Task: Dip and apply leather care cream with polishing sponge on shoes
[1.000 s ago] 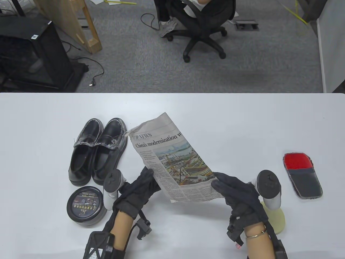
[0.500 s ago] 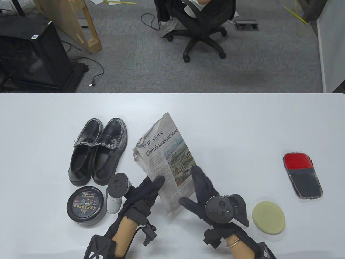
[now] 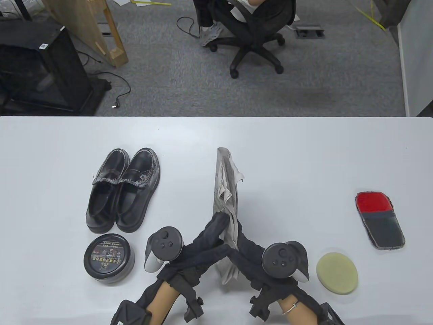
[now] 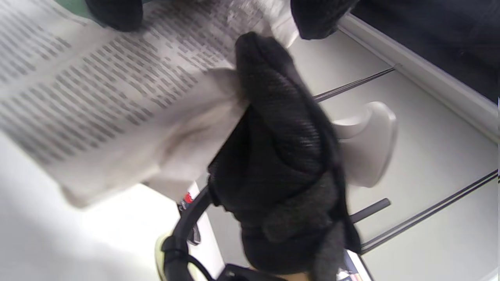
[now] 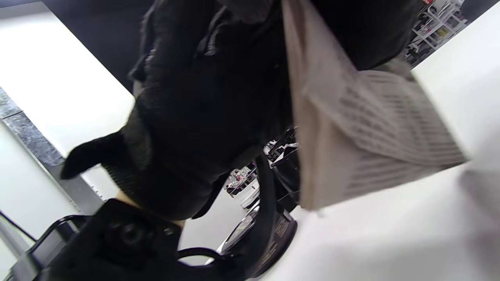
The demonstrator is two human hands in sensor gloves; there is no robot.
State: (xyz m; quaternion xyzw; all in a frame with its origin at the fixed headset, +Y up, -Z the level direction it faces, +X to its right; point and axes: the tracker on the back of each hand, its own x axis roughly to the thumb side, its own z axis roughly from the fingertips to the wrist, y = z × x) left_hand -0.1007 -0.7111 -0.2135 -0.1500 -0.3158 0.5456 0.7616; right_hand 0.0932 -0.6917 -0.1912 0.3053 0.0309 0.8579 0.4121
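A pair of black loafers (image 3: 122, 189) stands on the white table (image 3: 304, 152) at the left. A round black cream tin (image 3: 107, 259) with its lid on sits in front of them. A pale yellow round polishing sponge (image 3: 337, 273) lies at the right front. Both hands hold a sheet of newspaper (image 3: 226, 206) folded upright, edge-on, at the table's middle front. My left hand (image 3: 206, 242) grips it from the left and my right hand (image 3: 250, 252) from the right. The paper shows in the left wrist view (image 4: 97, 97) and the right wrist view (image 5: 363, 128).
A red and grey polishing mitt (image 3: 379, 220) lies at the far right of the table. Beyond the table's far edge are grey carpet, an office chair (image 3: 252, 37) and a black cabinet (image 3: 40, 67).
The newspaper went from spread open and facing up to folded shut and edge-on. My right hand swung left to meet my left hand, uncovering the sponge.
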